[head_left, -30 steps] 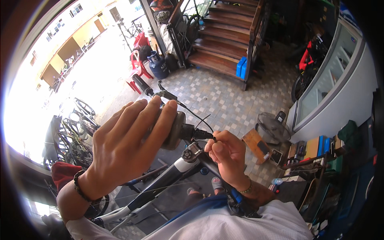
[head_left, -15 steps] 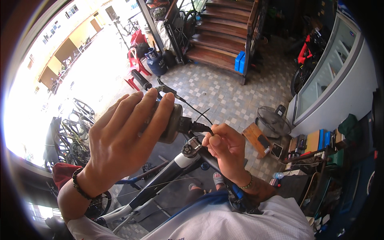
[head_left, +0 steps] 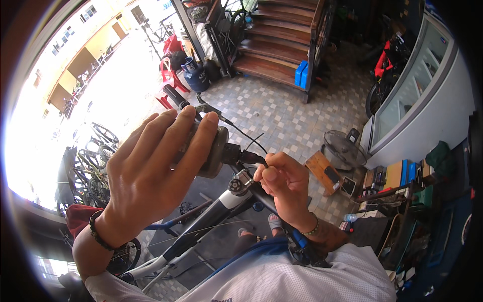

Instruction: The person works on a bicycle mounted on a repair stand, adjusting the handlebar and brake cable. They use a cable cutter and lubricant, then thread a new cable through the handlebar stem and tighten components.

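My left hand (head_left: pixel 156 166) is wrapped over a squat, greyish see-through squeeze bottle (head_left: pixel 217 158), tipped sideways so that its black nozzle (head_left: pixel 251 157) points right. At the nozzle's tip, my right hand (head_left: pixel 287 183) pinches a thin black cable (head_left: pixel 245 135) between thumb and fingers. That cable curves down from a brake lever (head_left: pixel 214 109) beside a black handlebar grip (head_left: pixel 175 96). Below both hands lies a white and black bicycle frame (head_left: pixel 221 205) with its stem clamp (head_left: pixel 239 182). My fingers hide the cable's end, so whether the nozzle touches it I cannot tell.
Wooden stairs (head_left: pixel 274 48) with a blue box (head_left: pixel 301 74) rise beyond the tiled floor. A fan (head_left: pixel 344 148) and a wooden board (head_left: pixel 322 171) sit right, near a glass-door fridge (head_left: pixel 412 95). Parked bicycles (head_left: pixel 93 176), a gas cylinder (head_left: pixel 195 75) and red chair (head_left: pixel 172 75) are left.
My left hand and the bottle have shifted very slightly left and up. The right hand keeps its pinch in nearly the same place.
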`<state>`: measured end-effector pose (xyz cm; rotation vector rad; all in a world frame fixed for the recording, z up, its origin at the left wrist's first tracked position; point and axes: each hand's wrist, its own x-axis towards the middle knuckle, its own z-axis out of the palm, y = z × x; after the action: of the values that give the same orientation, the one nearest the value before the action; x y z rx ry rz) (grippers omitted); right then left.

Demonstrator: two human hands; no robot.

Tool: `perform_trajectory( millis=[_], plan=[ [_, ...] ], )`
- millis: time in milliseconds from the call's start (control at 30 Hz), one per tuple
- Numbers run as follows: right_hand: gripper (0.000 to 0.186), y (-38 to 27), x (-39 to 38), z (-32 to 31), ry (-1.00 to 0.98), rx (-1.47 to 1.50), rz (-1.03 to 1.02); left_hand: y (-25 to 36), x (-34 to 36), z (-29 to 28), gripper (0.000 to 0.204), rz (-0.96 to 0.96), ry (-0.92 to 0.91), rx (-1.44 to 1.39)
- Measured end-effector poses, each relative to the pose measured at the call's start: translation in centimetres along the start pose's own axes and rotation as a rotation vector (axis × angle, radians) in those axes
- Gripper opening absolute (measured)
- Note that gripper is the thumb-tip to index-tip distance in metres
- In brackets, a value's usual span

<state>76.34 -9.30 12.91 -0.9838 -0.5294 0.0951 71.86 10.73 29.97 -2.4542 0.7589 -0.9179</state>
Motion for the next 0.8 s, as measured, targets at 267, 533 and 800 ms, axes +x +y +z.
perform_trajectory(
  millis=[267, 533, 800],
  plan=[
    [0.021, -0.17, 0.03, 0.22, 0.006, -0.001, -0.006, -0.19, 0.2, 0.1, 0.05, 0.033, 0.036, 0.012],
    [0.022, -0.15, 0.03, 0.15, 0.003, -0.004, -0.008, -0.23, -0.09, -0.09, 0.06, 0.008, -0.001, 0.004],
    [0.023, -0.17, 0.08, 0.14, -0.005, 0.001, -0.018, -0.11, -0.13, -0.01, 0.061, 0.005, -0.005, -0.002]
  ],
)
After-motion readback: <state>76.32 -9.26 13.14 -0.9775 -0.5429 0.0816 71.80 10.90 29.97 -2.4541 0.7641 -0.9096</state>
